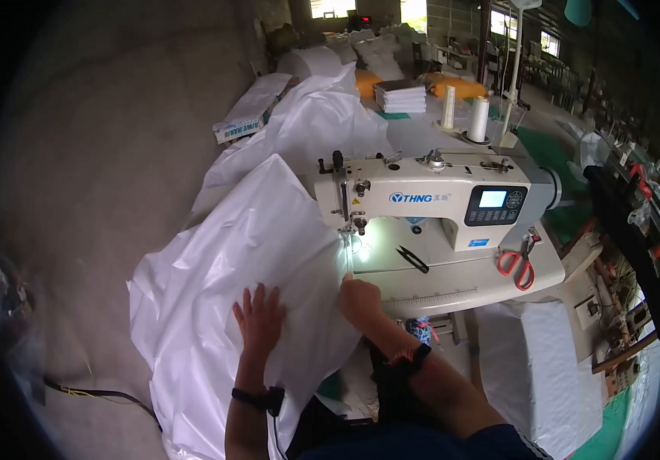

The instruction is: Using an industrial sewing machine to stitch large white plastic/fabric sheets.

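**2 hands feed white sheet toward the needle**

A large white woven sheet [238, 253] lies draped over the left end of the sewing table [460, 287] and spills down toward the floor on the near left. Both of the person's hands rest on it.

The left hand [259, 316] lies flat on the sheet, fingers spread wide and pointing away to the far side, pressing the material down and gripping nothing. It sits to the left of the needle and well back on the near side of it.

The right hand [359, 299] is loosely curled at the sheet's right edge, knuckles up. It seems to pinch or steady that edge, but the fingertips are hidden under the hand, so I cannot tell how firmly it holds.

The sewing machine [433, 199] stands just beyond the right hand, its lit needle area [354, 244] lying directly on the far side of that hand and close to it. The sheet's right edge runs near to far, straight from the right hand into the needle, so this is the axis that matters. The right hand is clearly the nearer of the 2 to the needle.

On the machine bed, black thread snips [413, 259] lie to the right of the needle, and orange-handled scissors [517, 267] lie farther right. 2 thread cones [479, 119] stand behind the machine.
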`<action>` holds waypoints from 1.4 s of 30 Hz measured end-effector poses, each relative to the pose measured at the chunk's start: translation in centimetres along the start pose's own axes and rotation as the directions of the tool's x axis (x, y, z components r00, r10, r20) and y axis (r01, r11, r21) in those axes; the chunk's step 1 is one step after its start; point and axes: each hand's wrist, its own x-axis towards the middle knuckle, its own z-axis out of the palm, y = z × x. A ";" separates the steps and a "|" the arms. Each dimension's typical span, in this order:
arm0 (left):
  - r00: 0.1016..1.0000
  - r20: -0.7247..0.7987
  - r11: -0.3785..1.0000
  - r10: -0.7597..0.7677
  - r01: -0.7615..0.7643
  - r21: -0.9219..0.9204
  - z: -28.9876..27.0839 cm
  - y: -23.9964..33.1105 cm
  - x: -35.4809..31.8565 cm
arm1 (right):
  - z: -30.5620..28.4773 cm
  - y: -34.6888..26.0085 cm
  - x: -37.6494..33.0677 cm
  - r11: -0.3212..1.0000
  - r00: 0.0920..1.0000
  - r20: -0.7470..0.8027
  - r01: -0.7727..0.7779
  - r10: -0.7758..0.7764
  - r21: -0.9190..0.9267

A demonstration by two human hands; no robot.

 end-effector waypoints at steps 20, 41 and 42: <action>0.987 -0.138 0.996 0.085 -0.088 -0.012 -1.4 0.6 7.6 | -1.9 3.9 -4.2 0.357 0.933 0.347 -0.356 0.092 0.864; 0.955 0.172 0.305 -0.242 0.243 -0.921 -11.1 -3.4 -16.7 | 2.5 2.9 -10.5 0.655 0.941 0.273 -0.079 -0.199 0.751; 0.926 0.145 0.345 -0.349 0.270 -0.899 -12.0 -3.1 -15.7 | 2.5 1.3 -9.0 0.690 0.944 0.233 -0.009 -0.232 0.723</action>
